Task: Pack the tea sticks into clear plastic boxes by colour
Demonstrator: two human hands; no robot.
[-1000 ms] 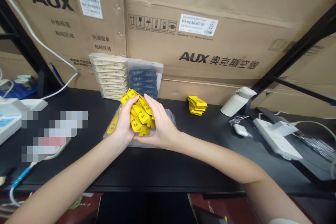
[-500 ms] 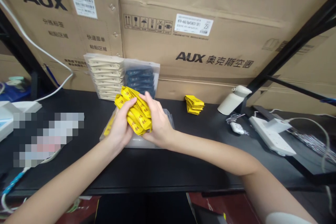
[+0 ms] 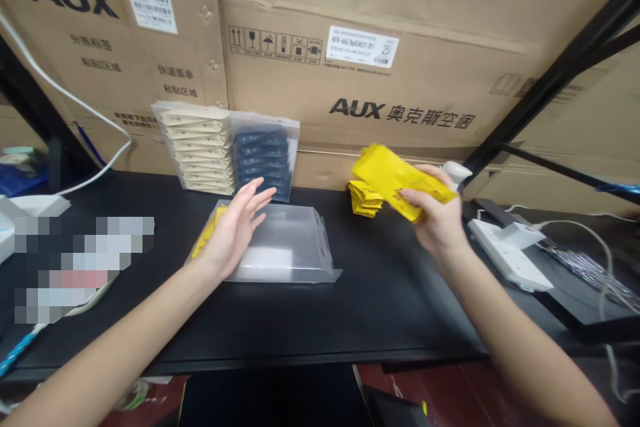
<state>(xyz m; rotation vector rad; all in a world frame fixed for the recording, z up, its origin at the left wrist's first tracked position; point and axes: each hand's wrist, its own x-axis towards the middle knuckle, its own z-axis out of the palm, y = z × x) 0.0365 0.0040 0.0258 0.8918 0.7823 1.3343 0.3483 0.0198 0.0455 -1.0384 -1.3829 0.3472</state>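
Observation:
My right hand grips a bundle of yellow sachets, held in the air at the right just above a small pile of yellow sachets on the black table. Over the left part of a clear plastic box lying flat on the table hovers my left hand, open with its fingers stretched out. A yellow sachet lies in the box's left end, partly hidden by that hand.
A clear pack of cream sachets and dark blue sachets leans against big cardboard boxes at the back. A white bottle, a power strip and cables sit at the right. A blurred-out patch lies at left.
Both hands held the yellow bundle together over the box. My right hand has carried it off to the right, and my left hand has let go and opened.

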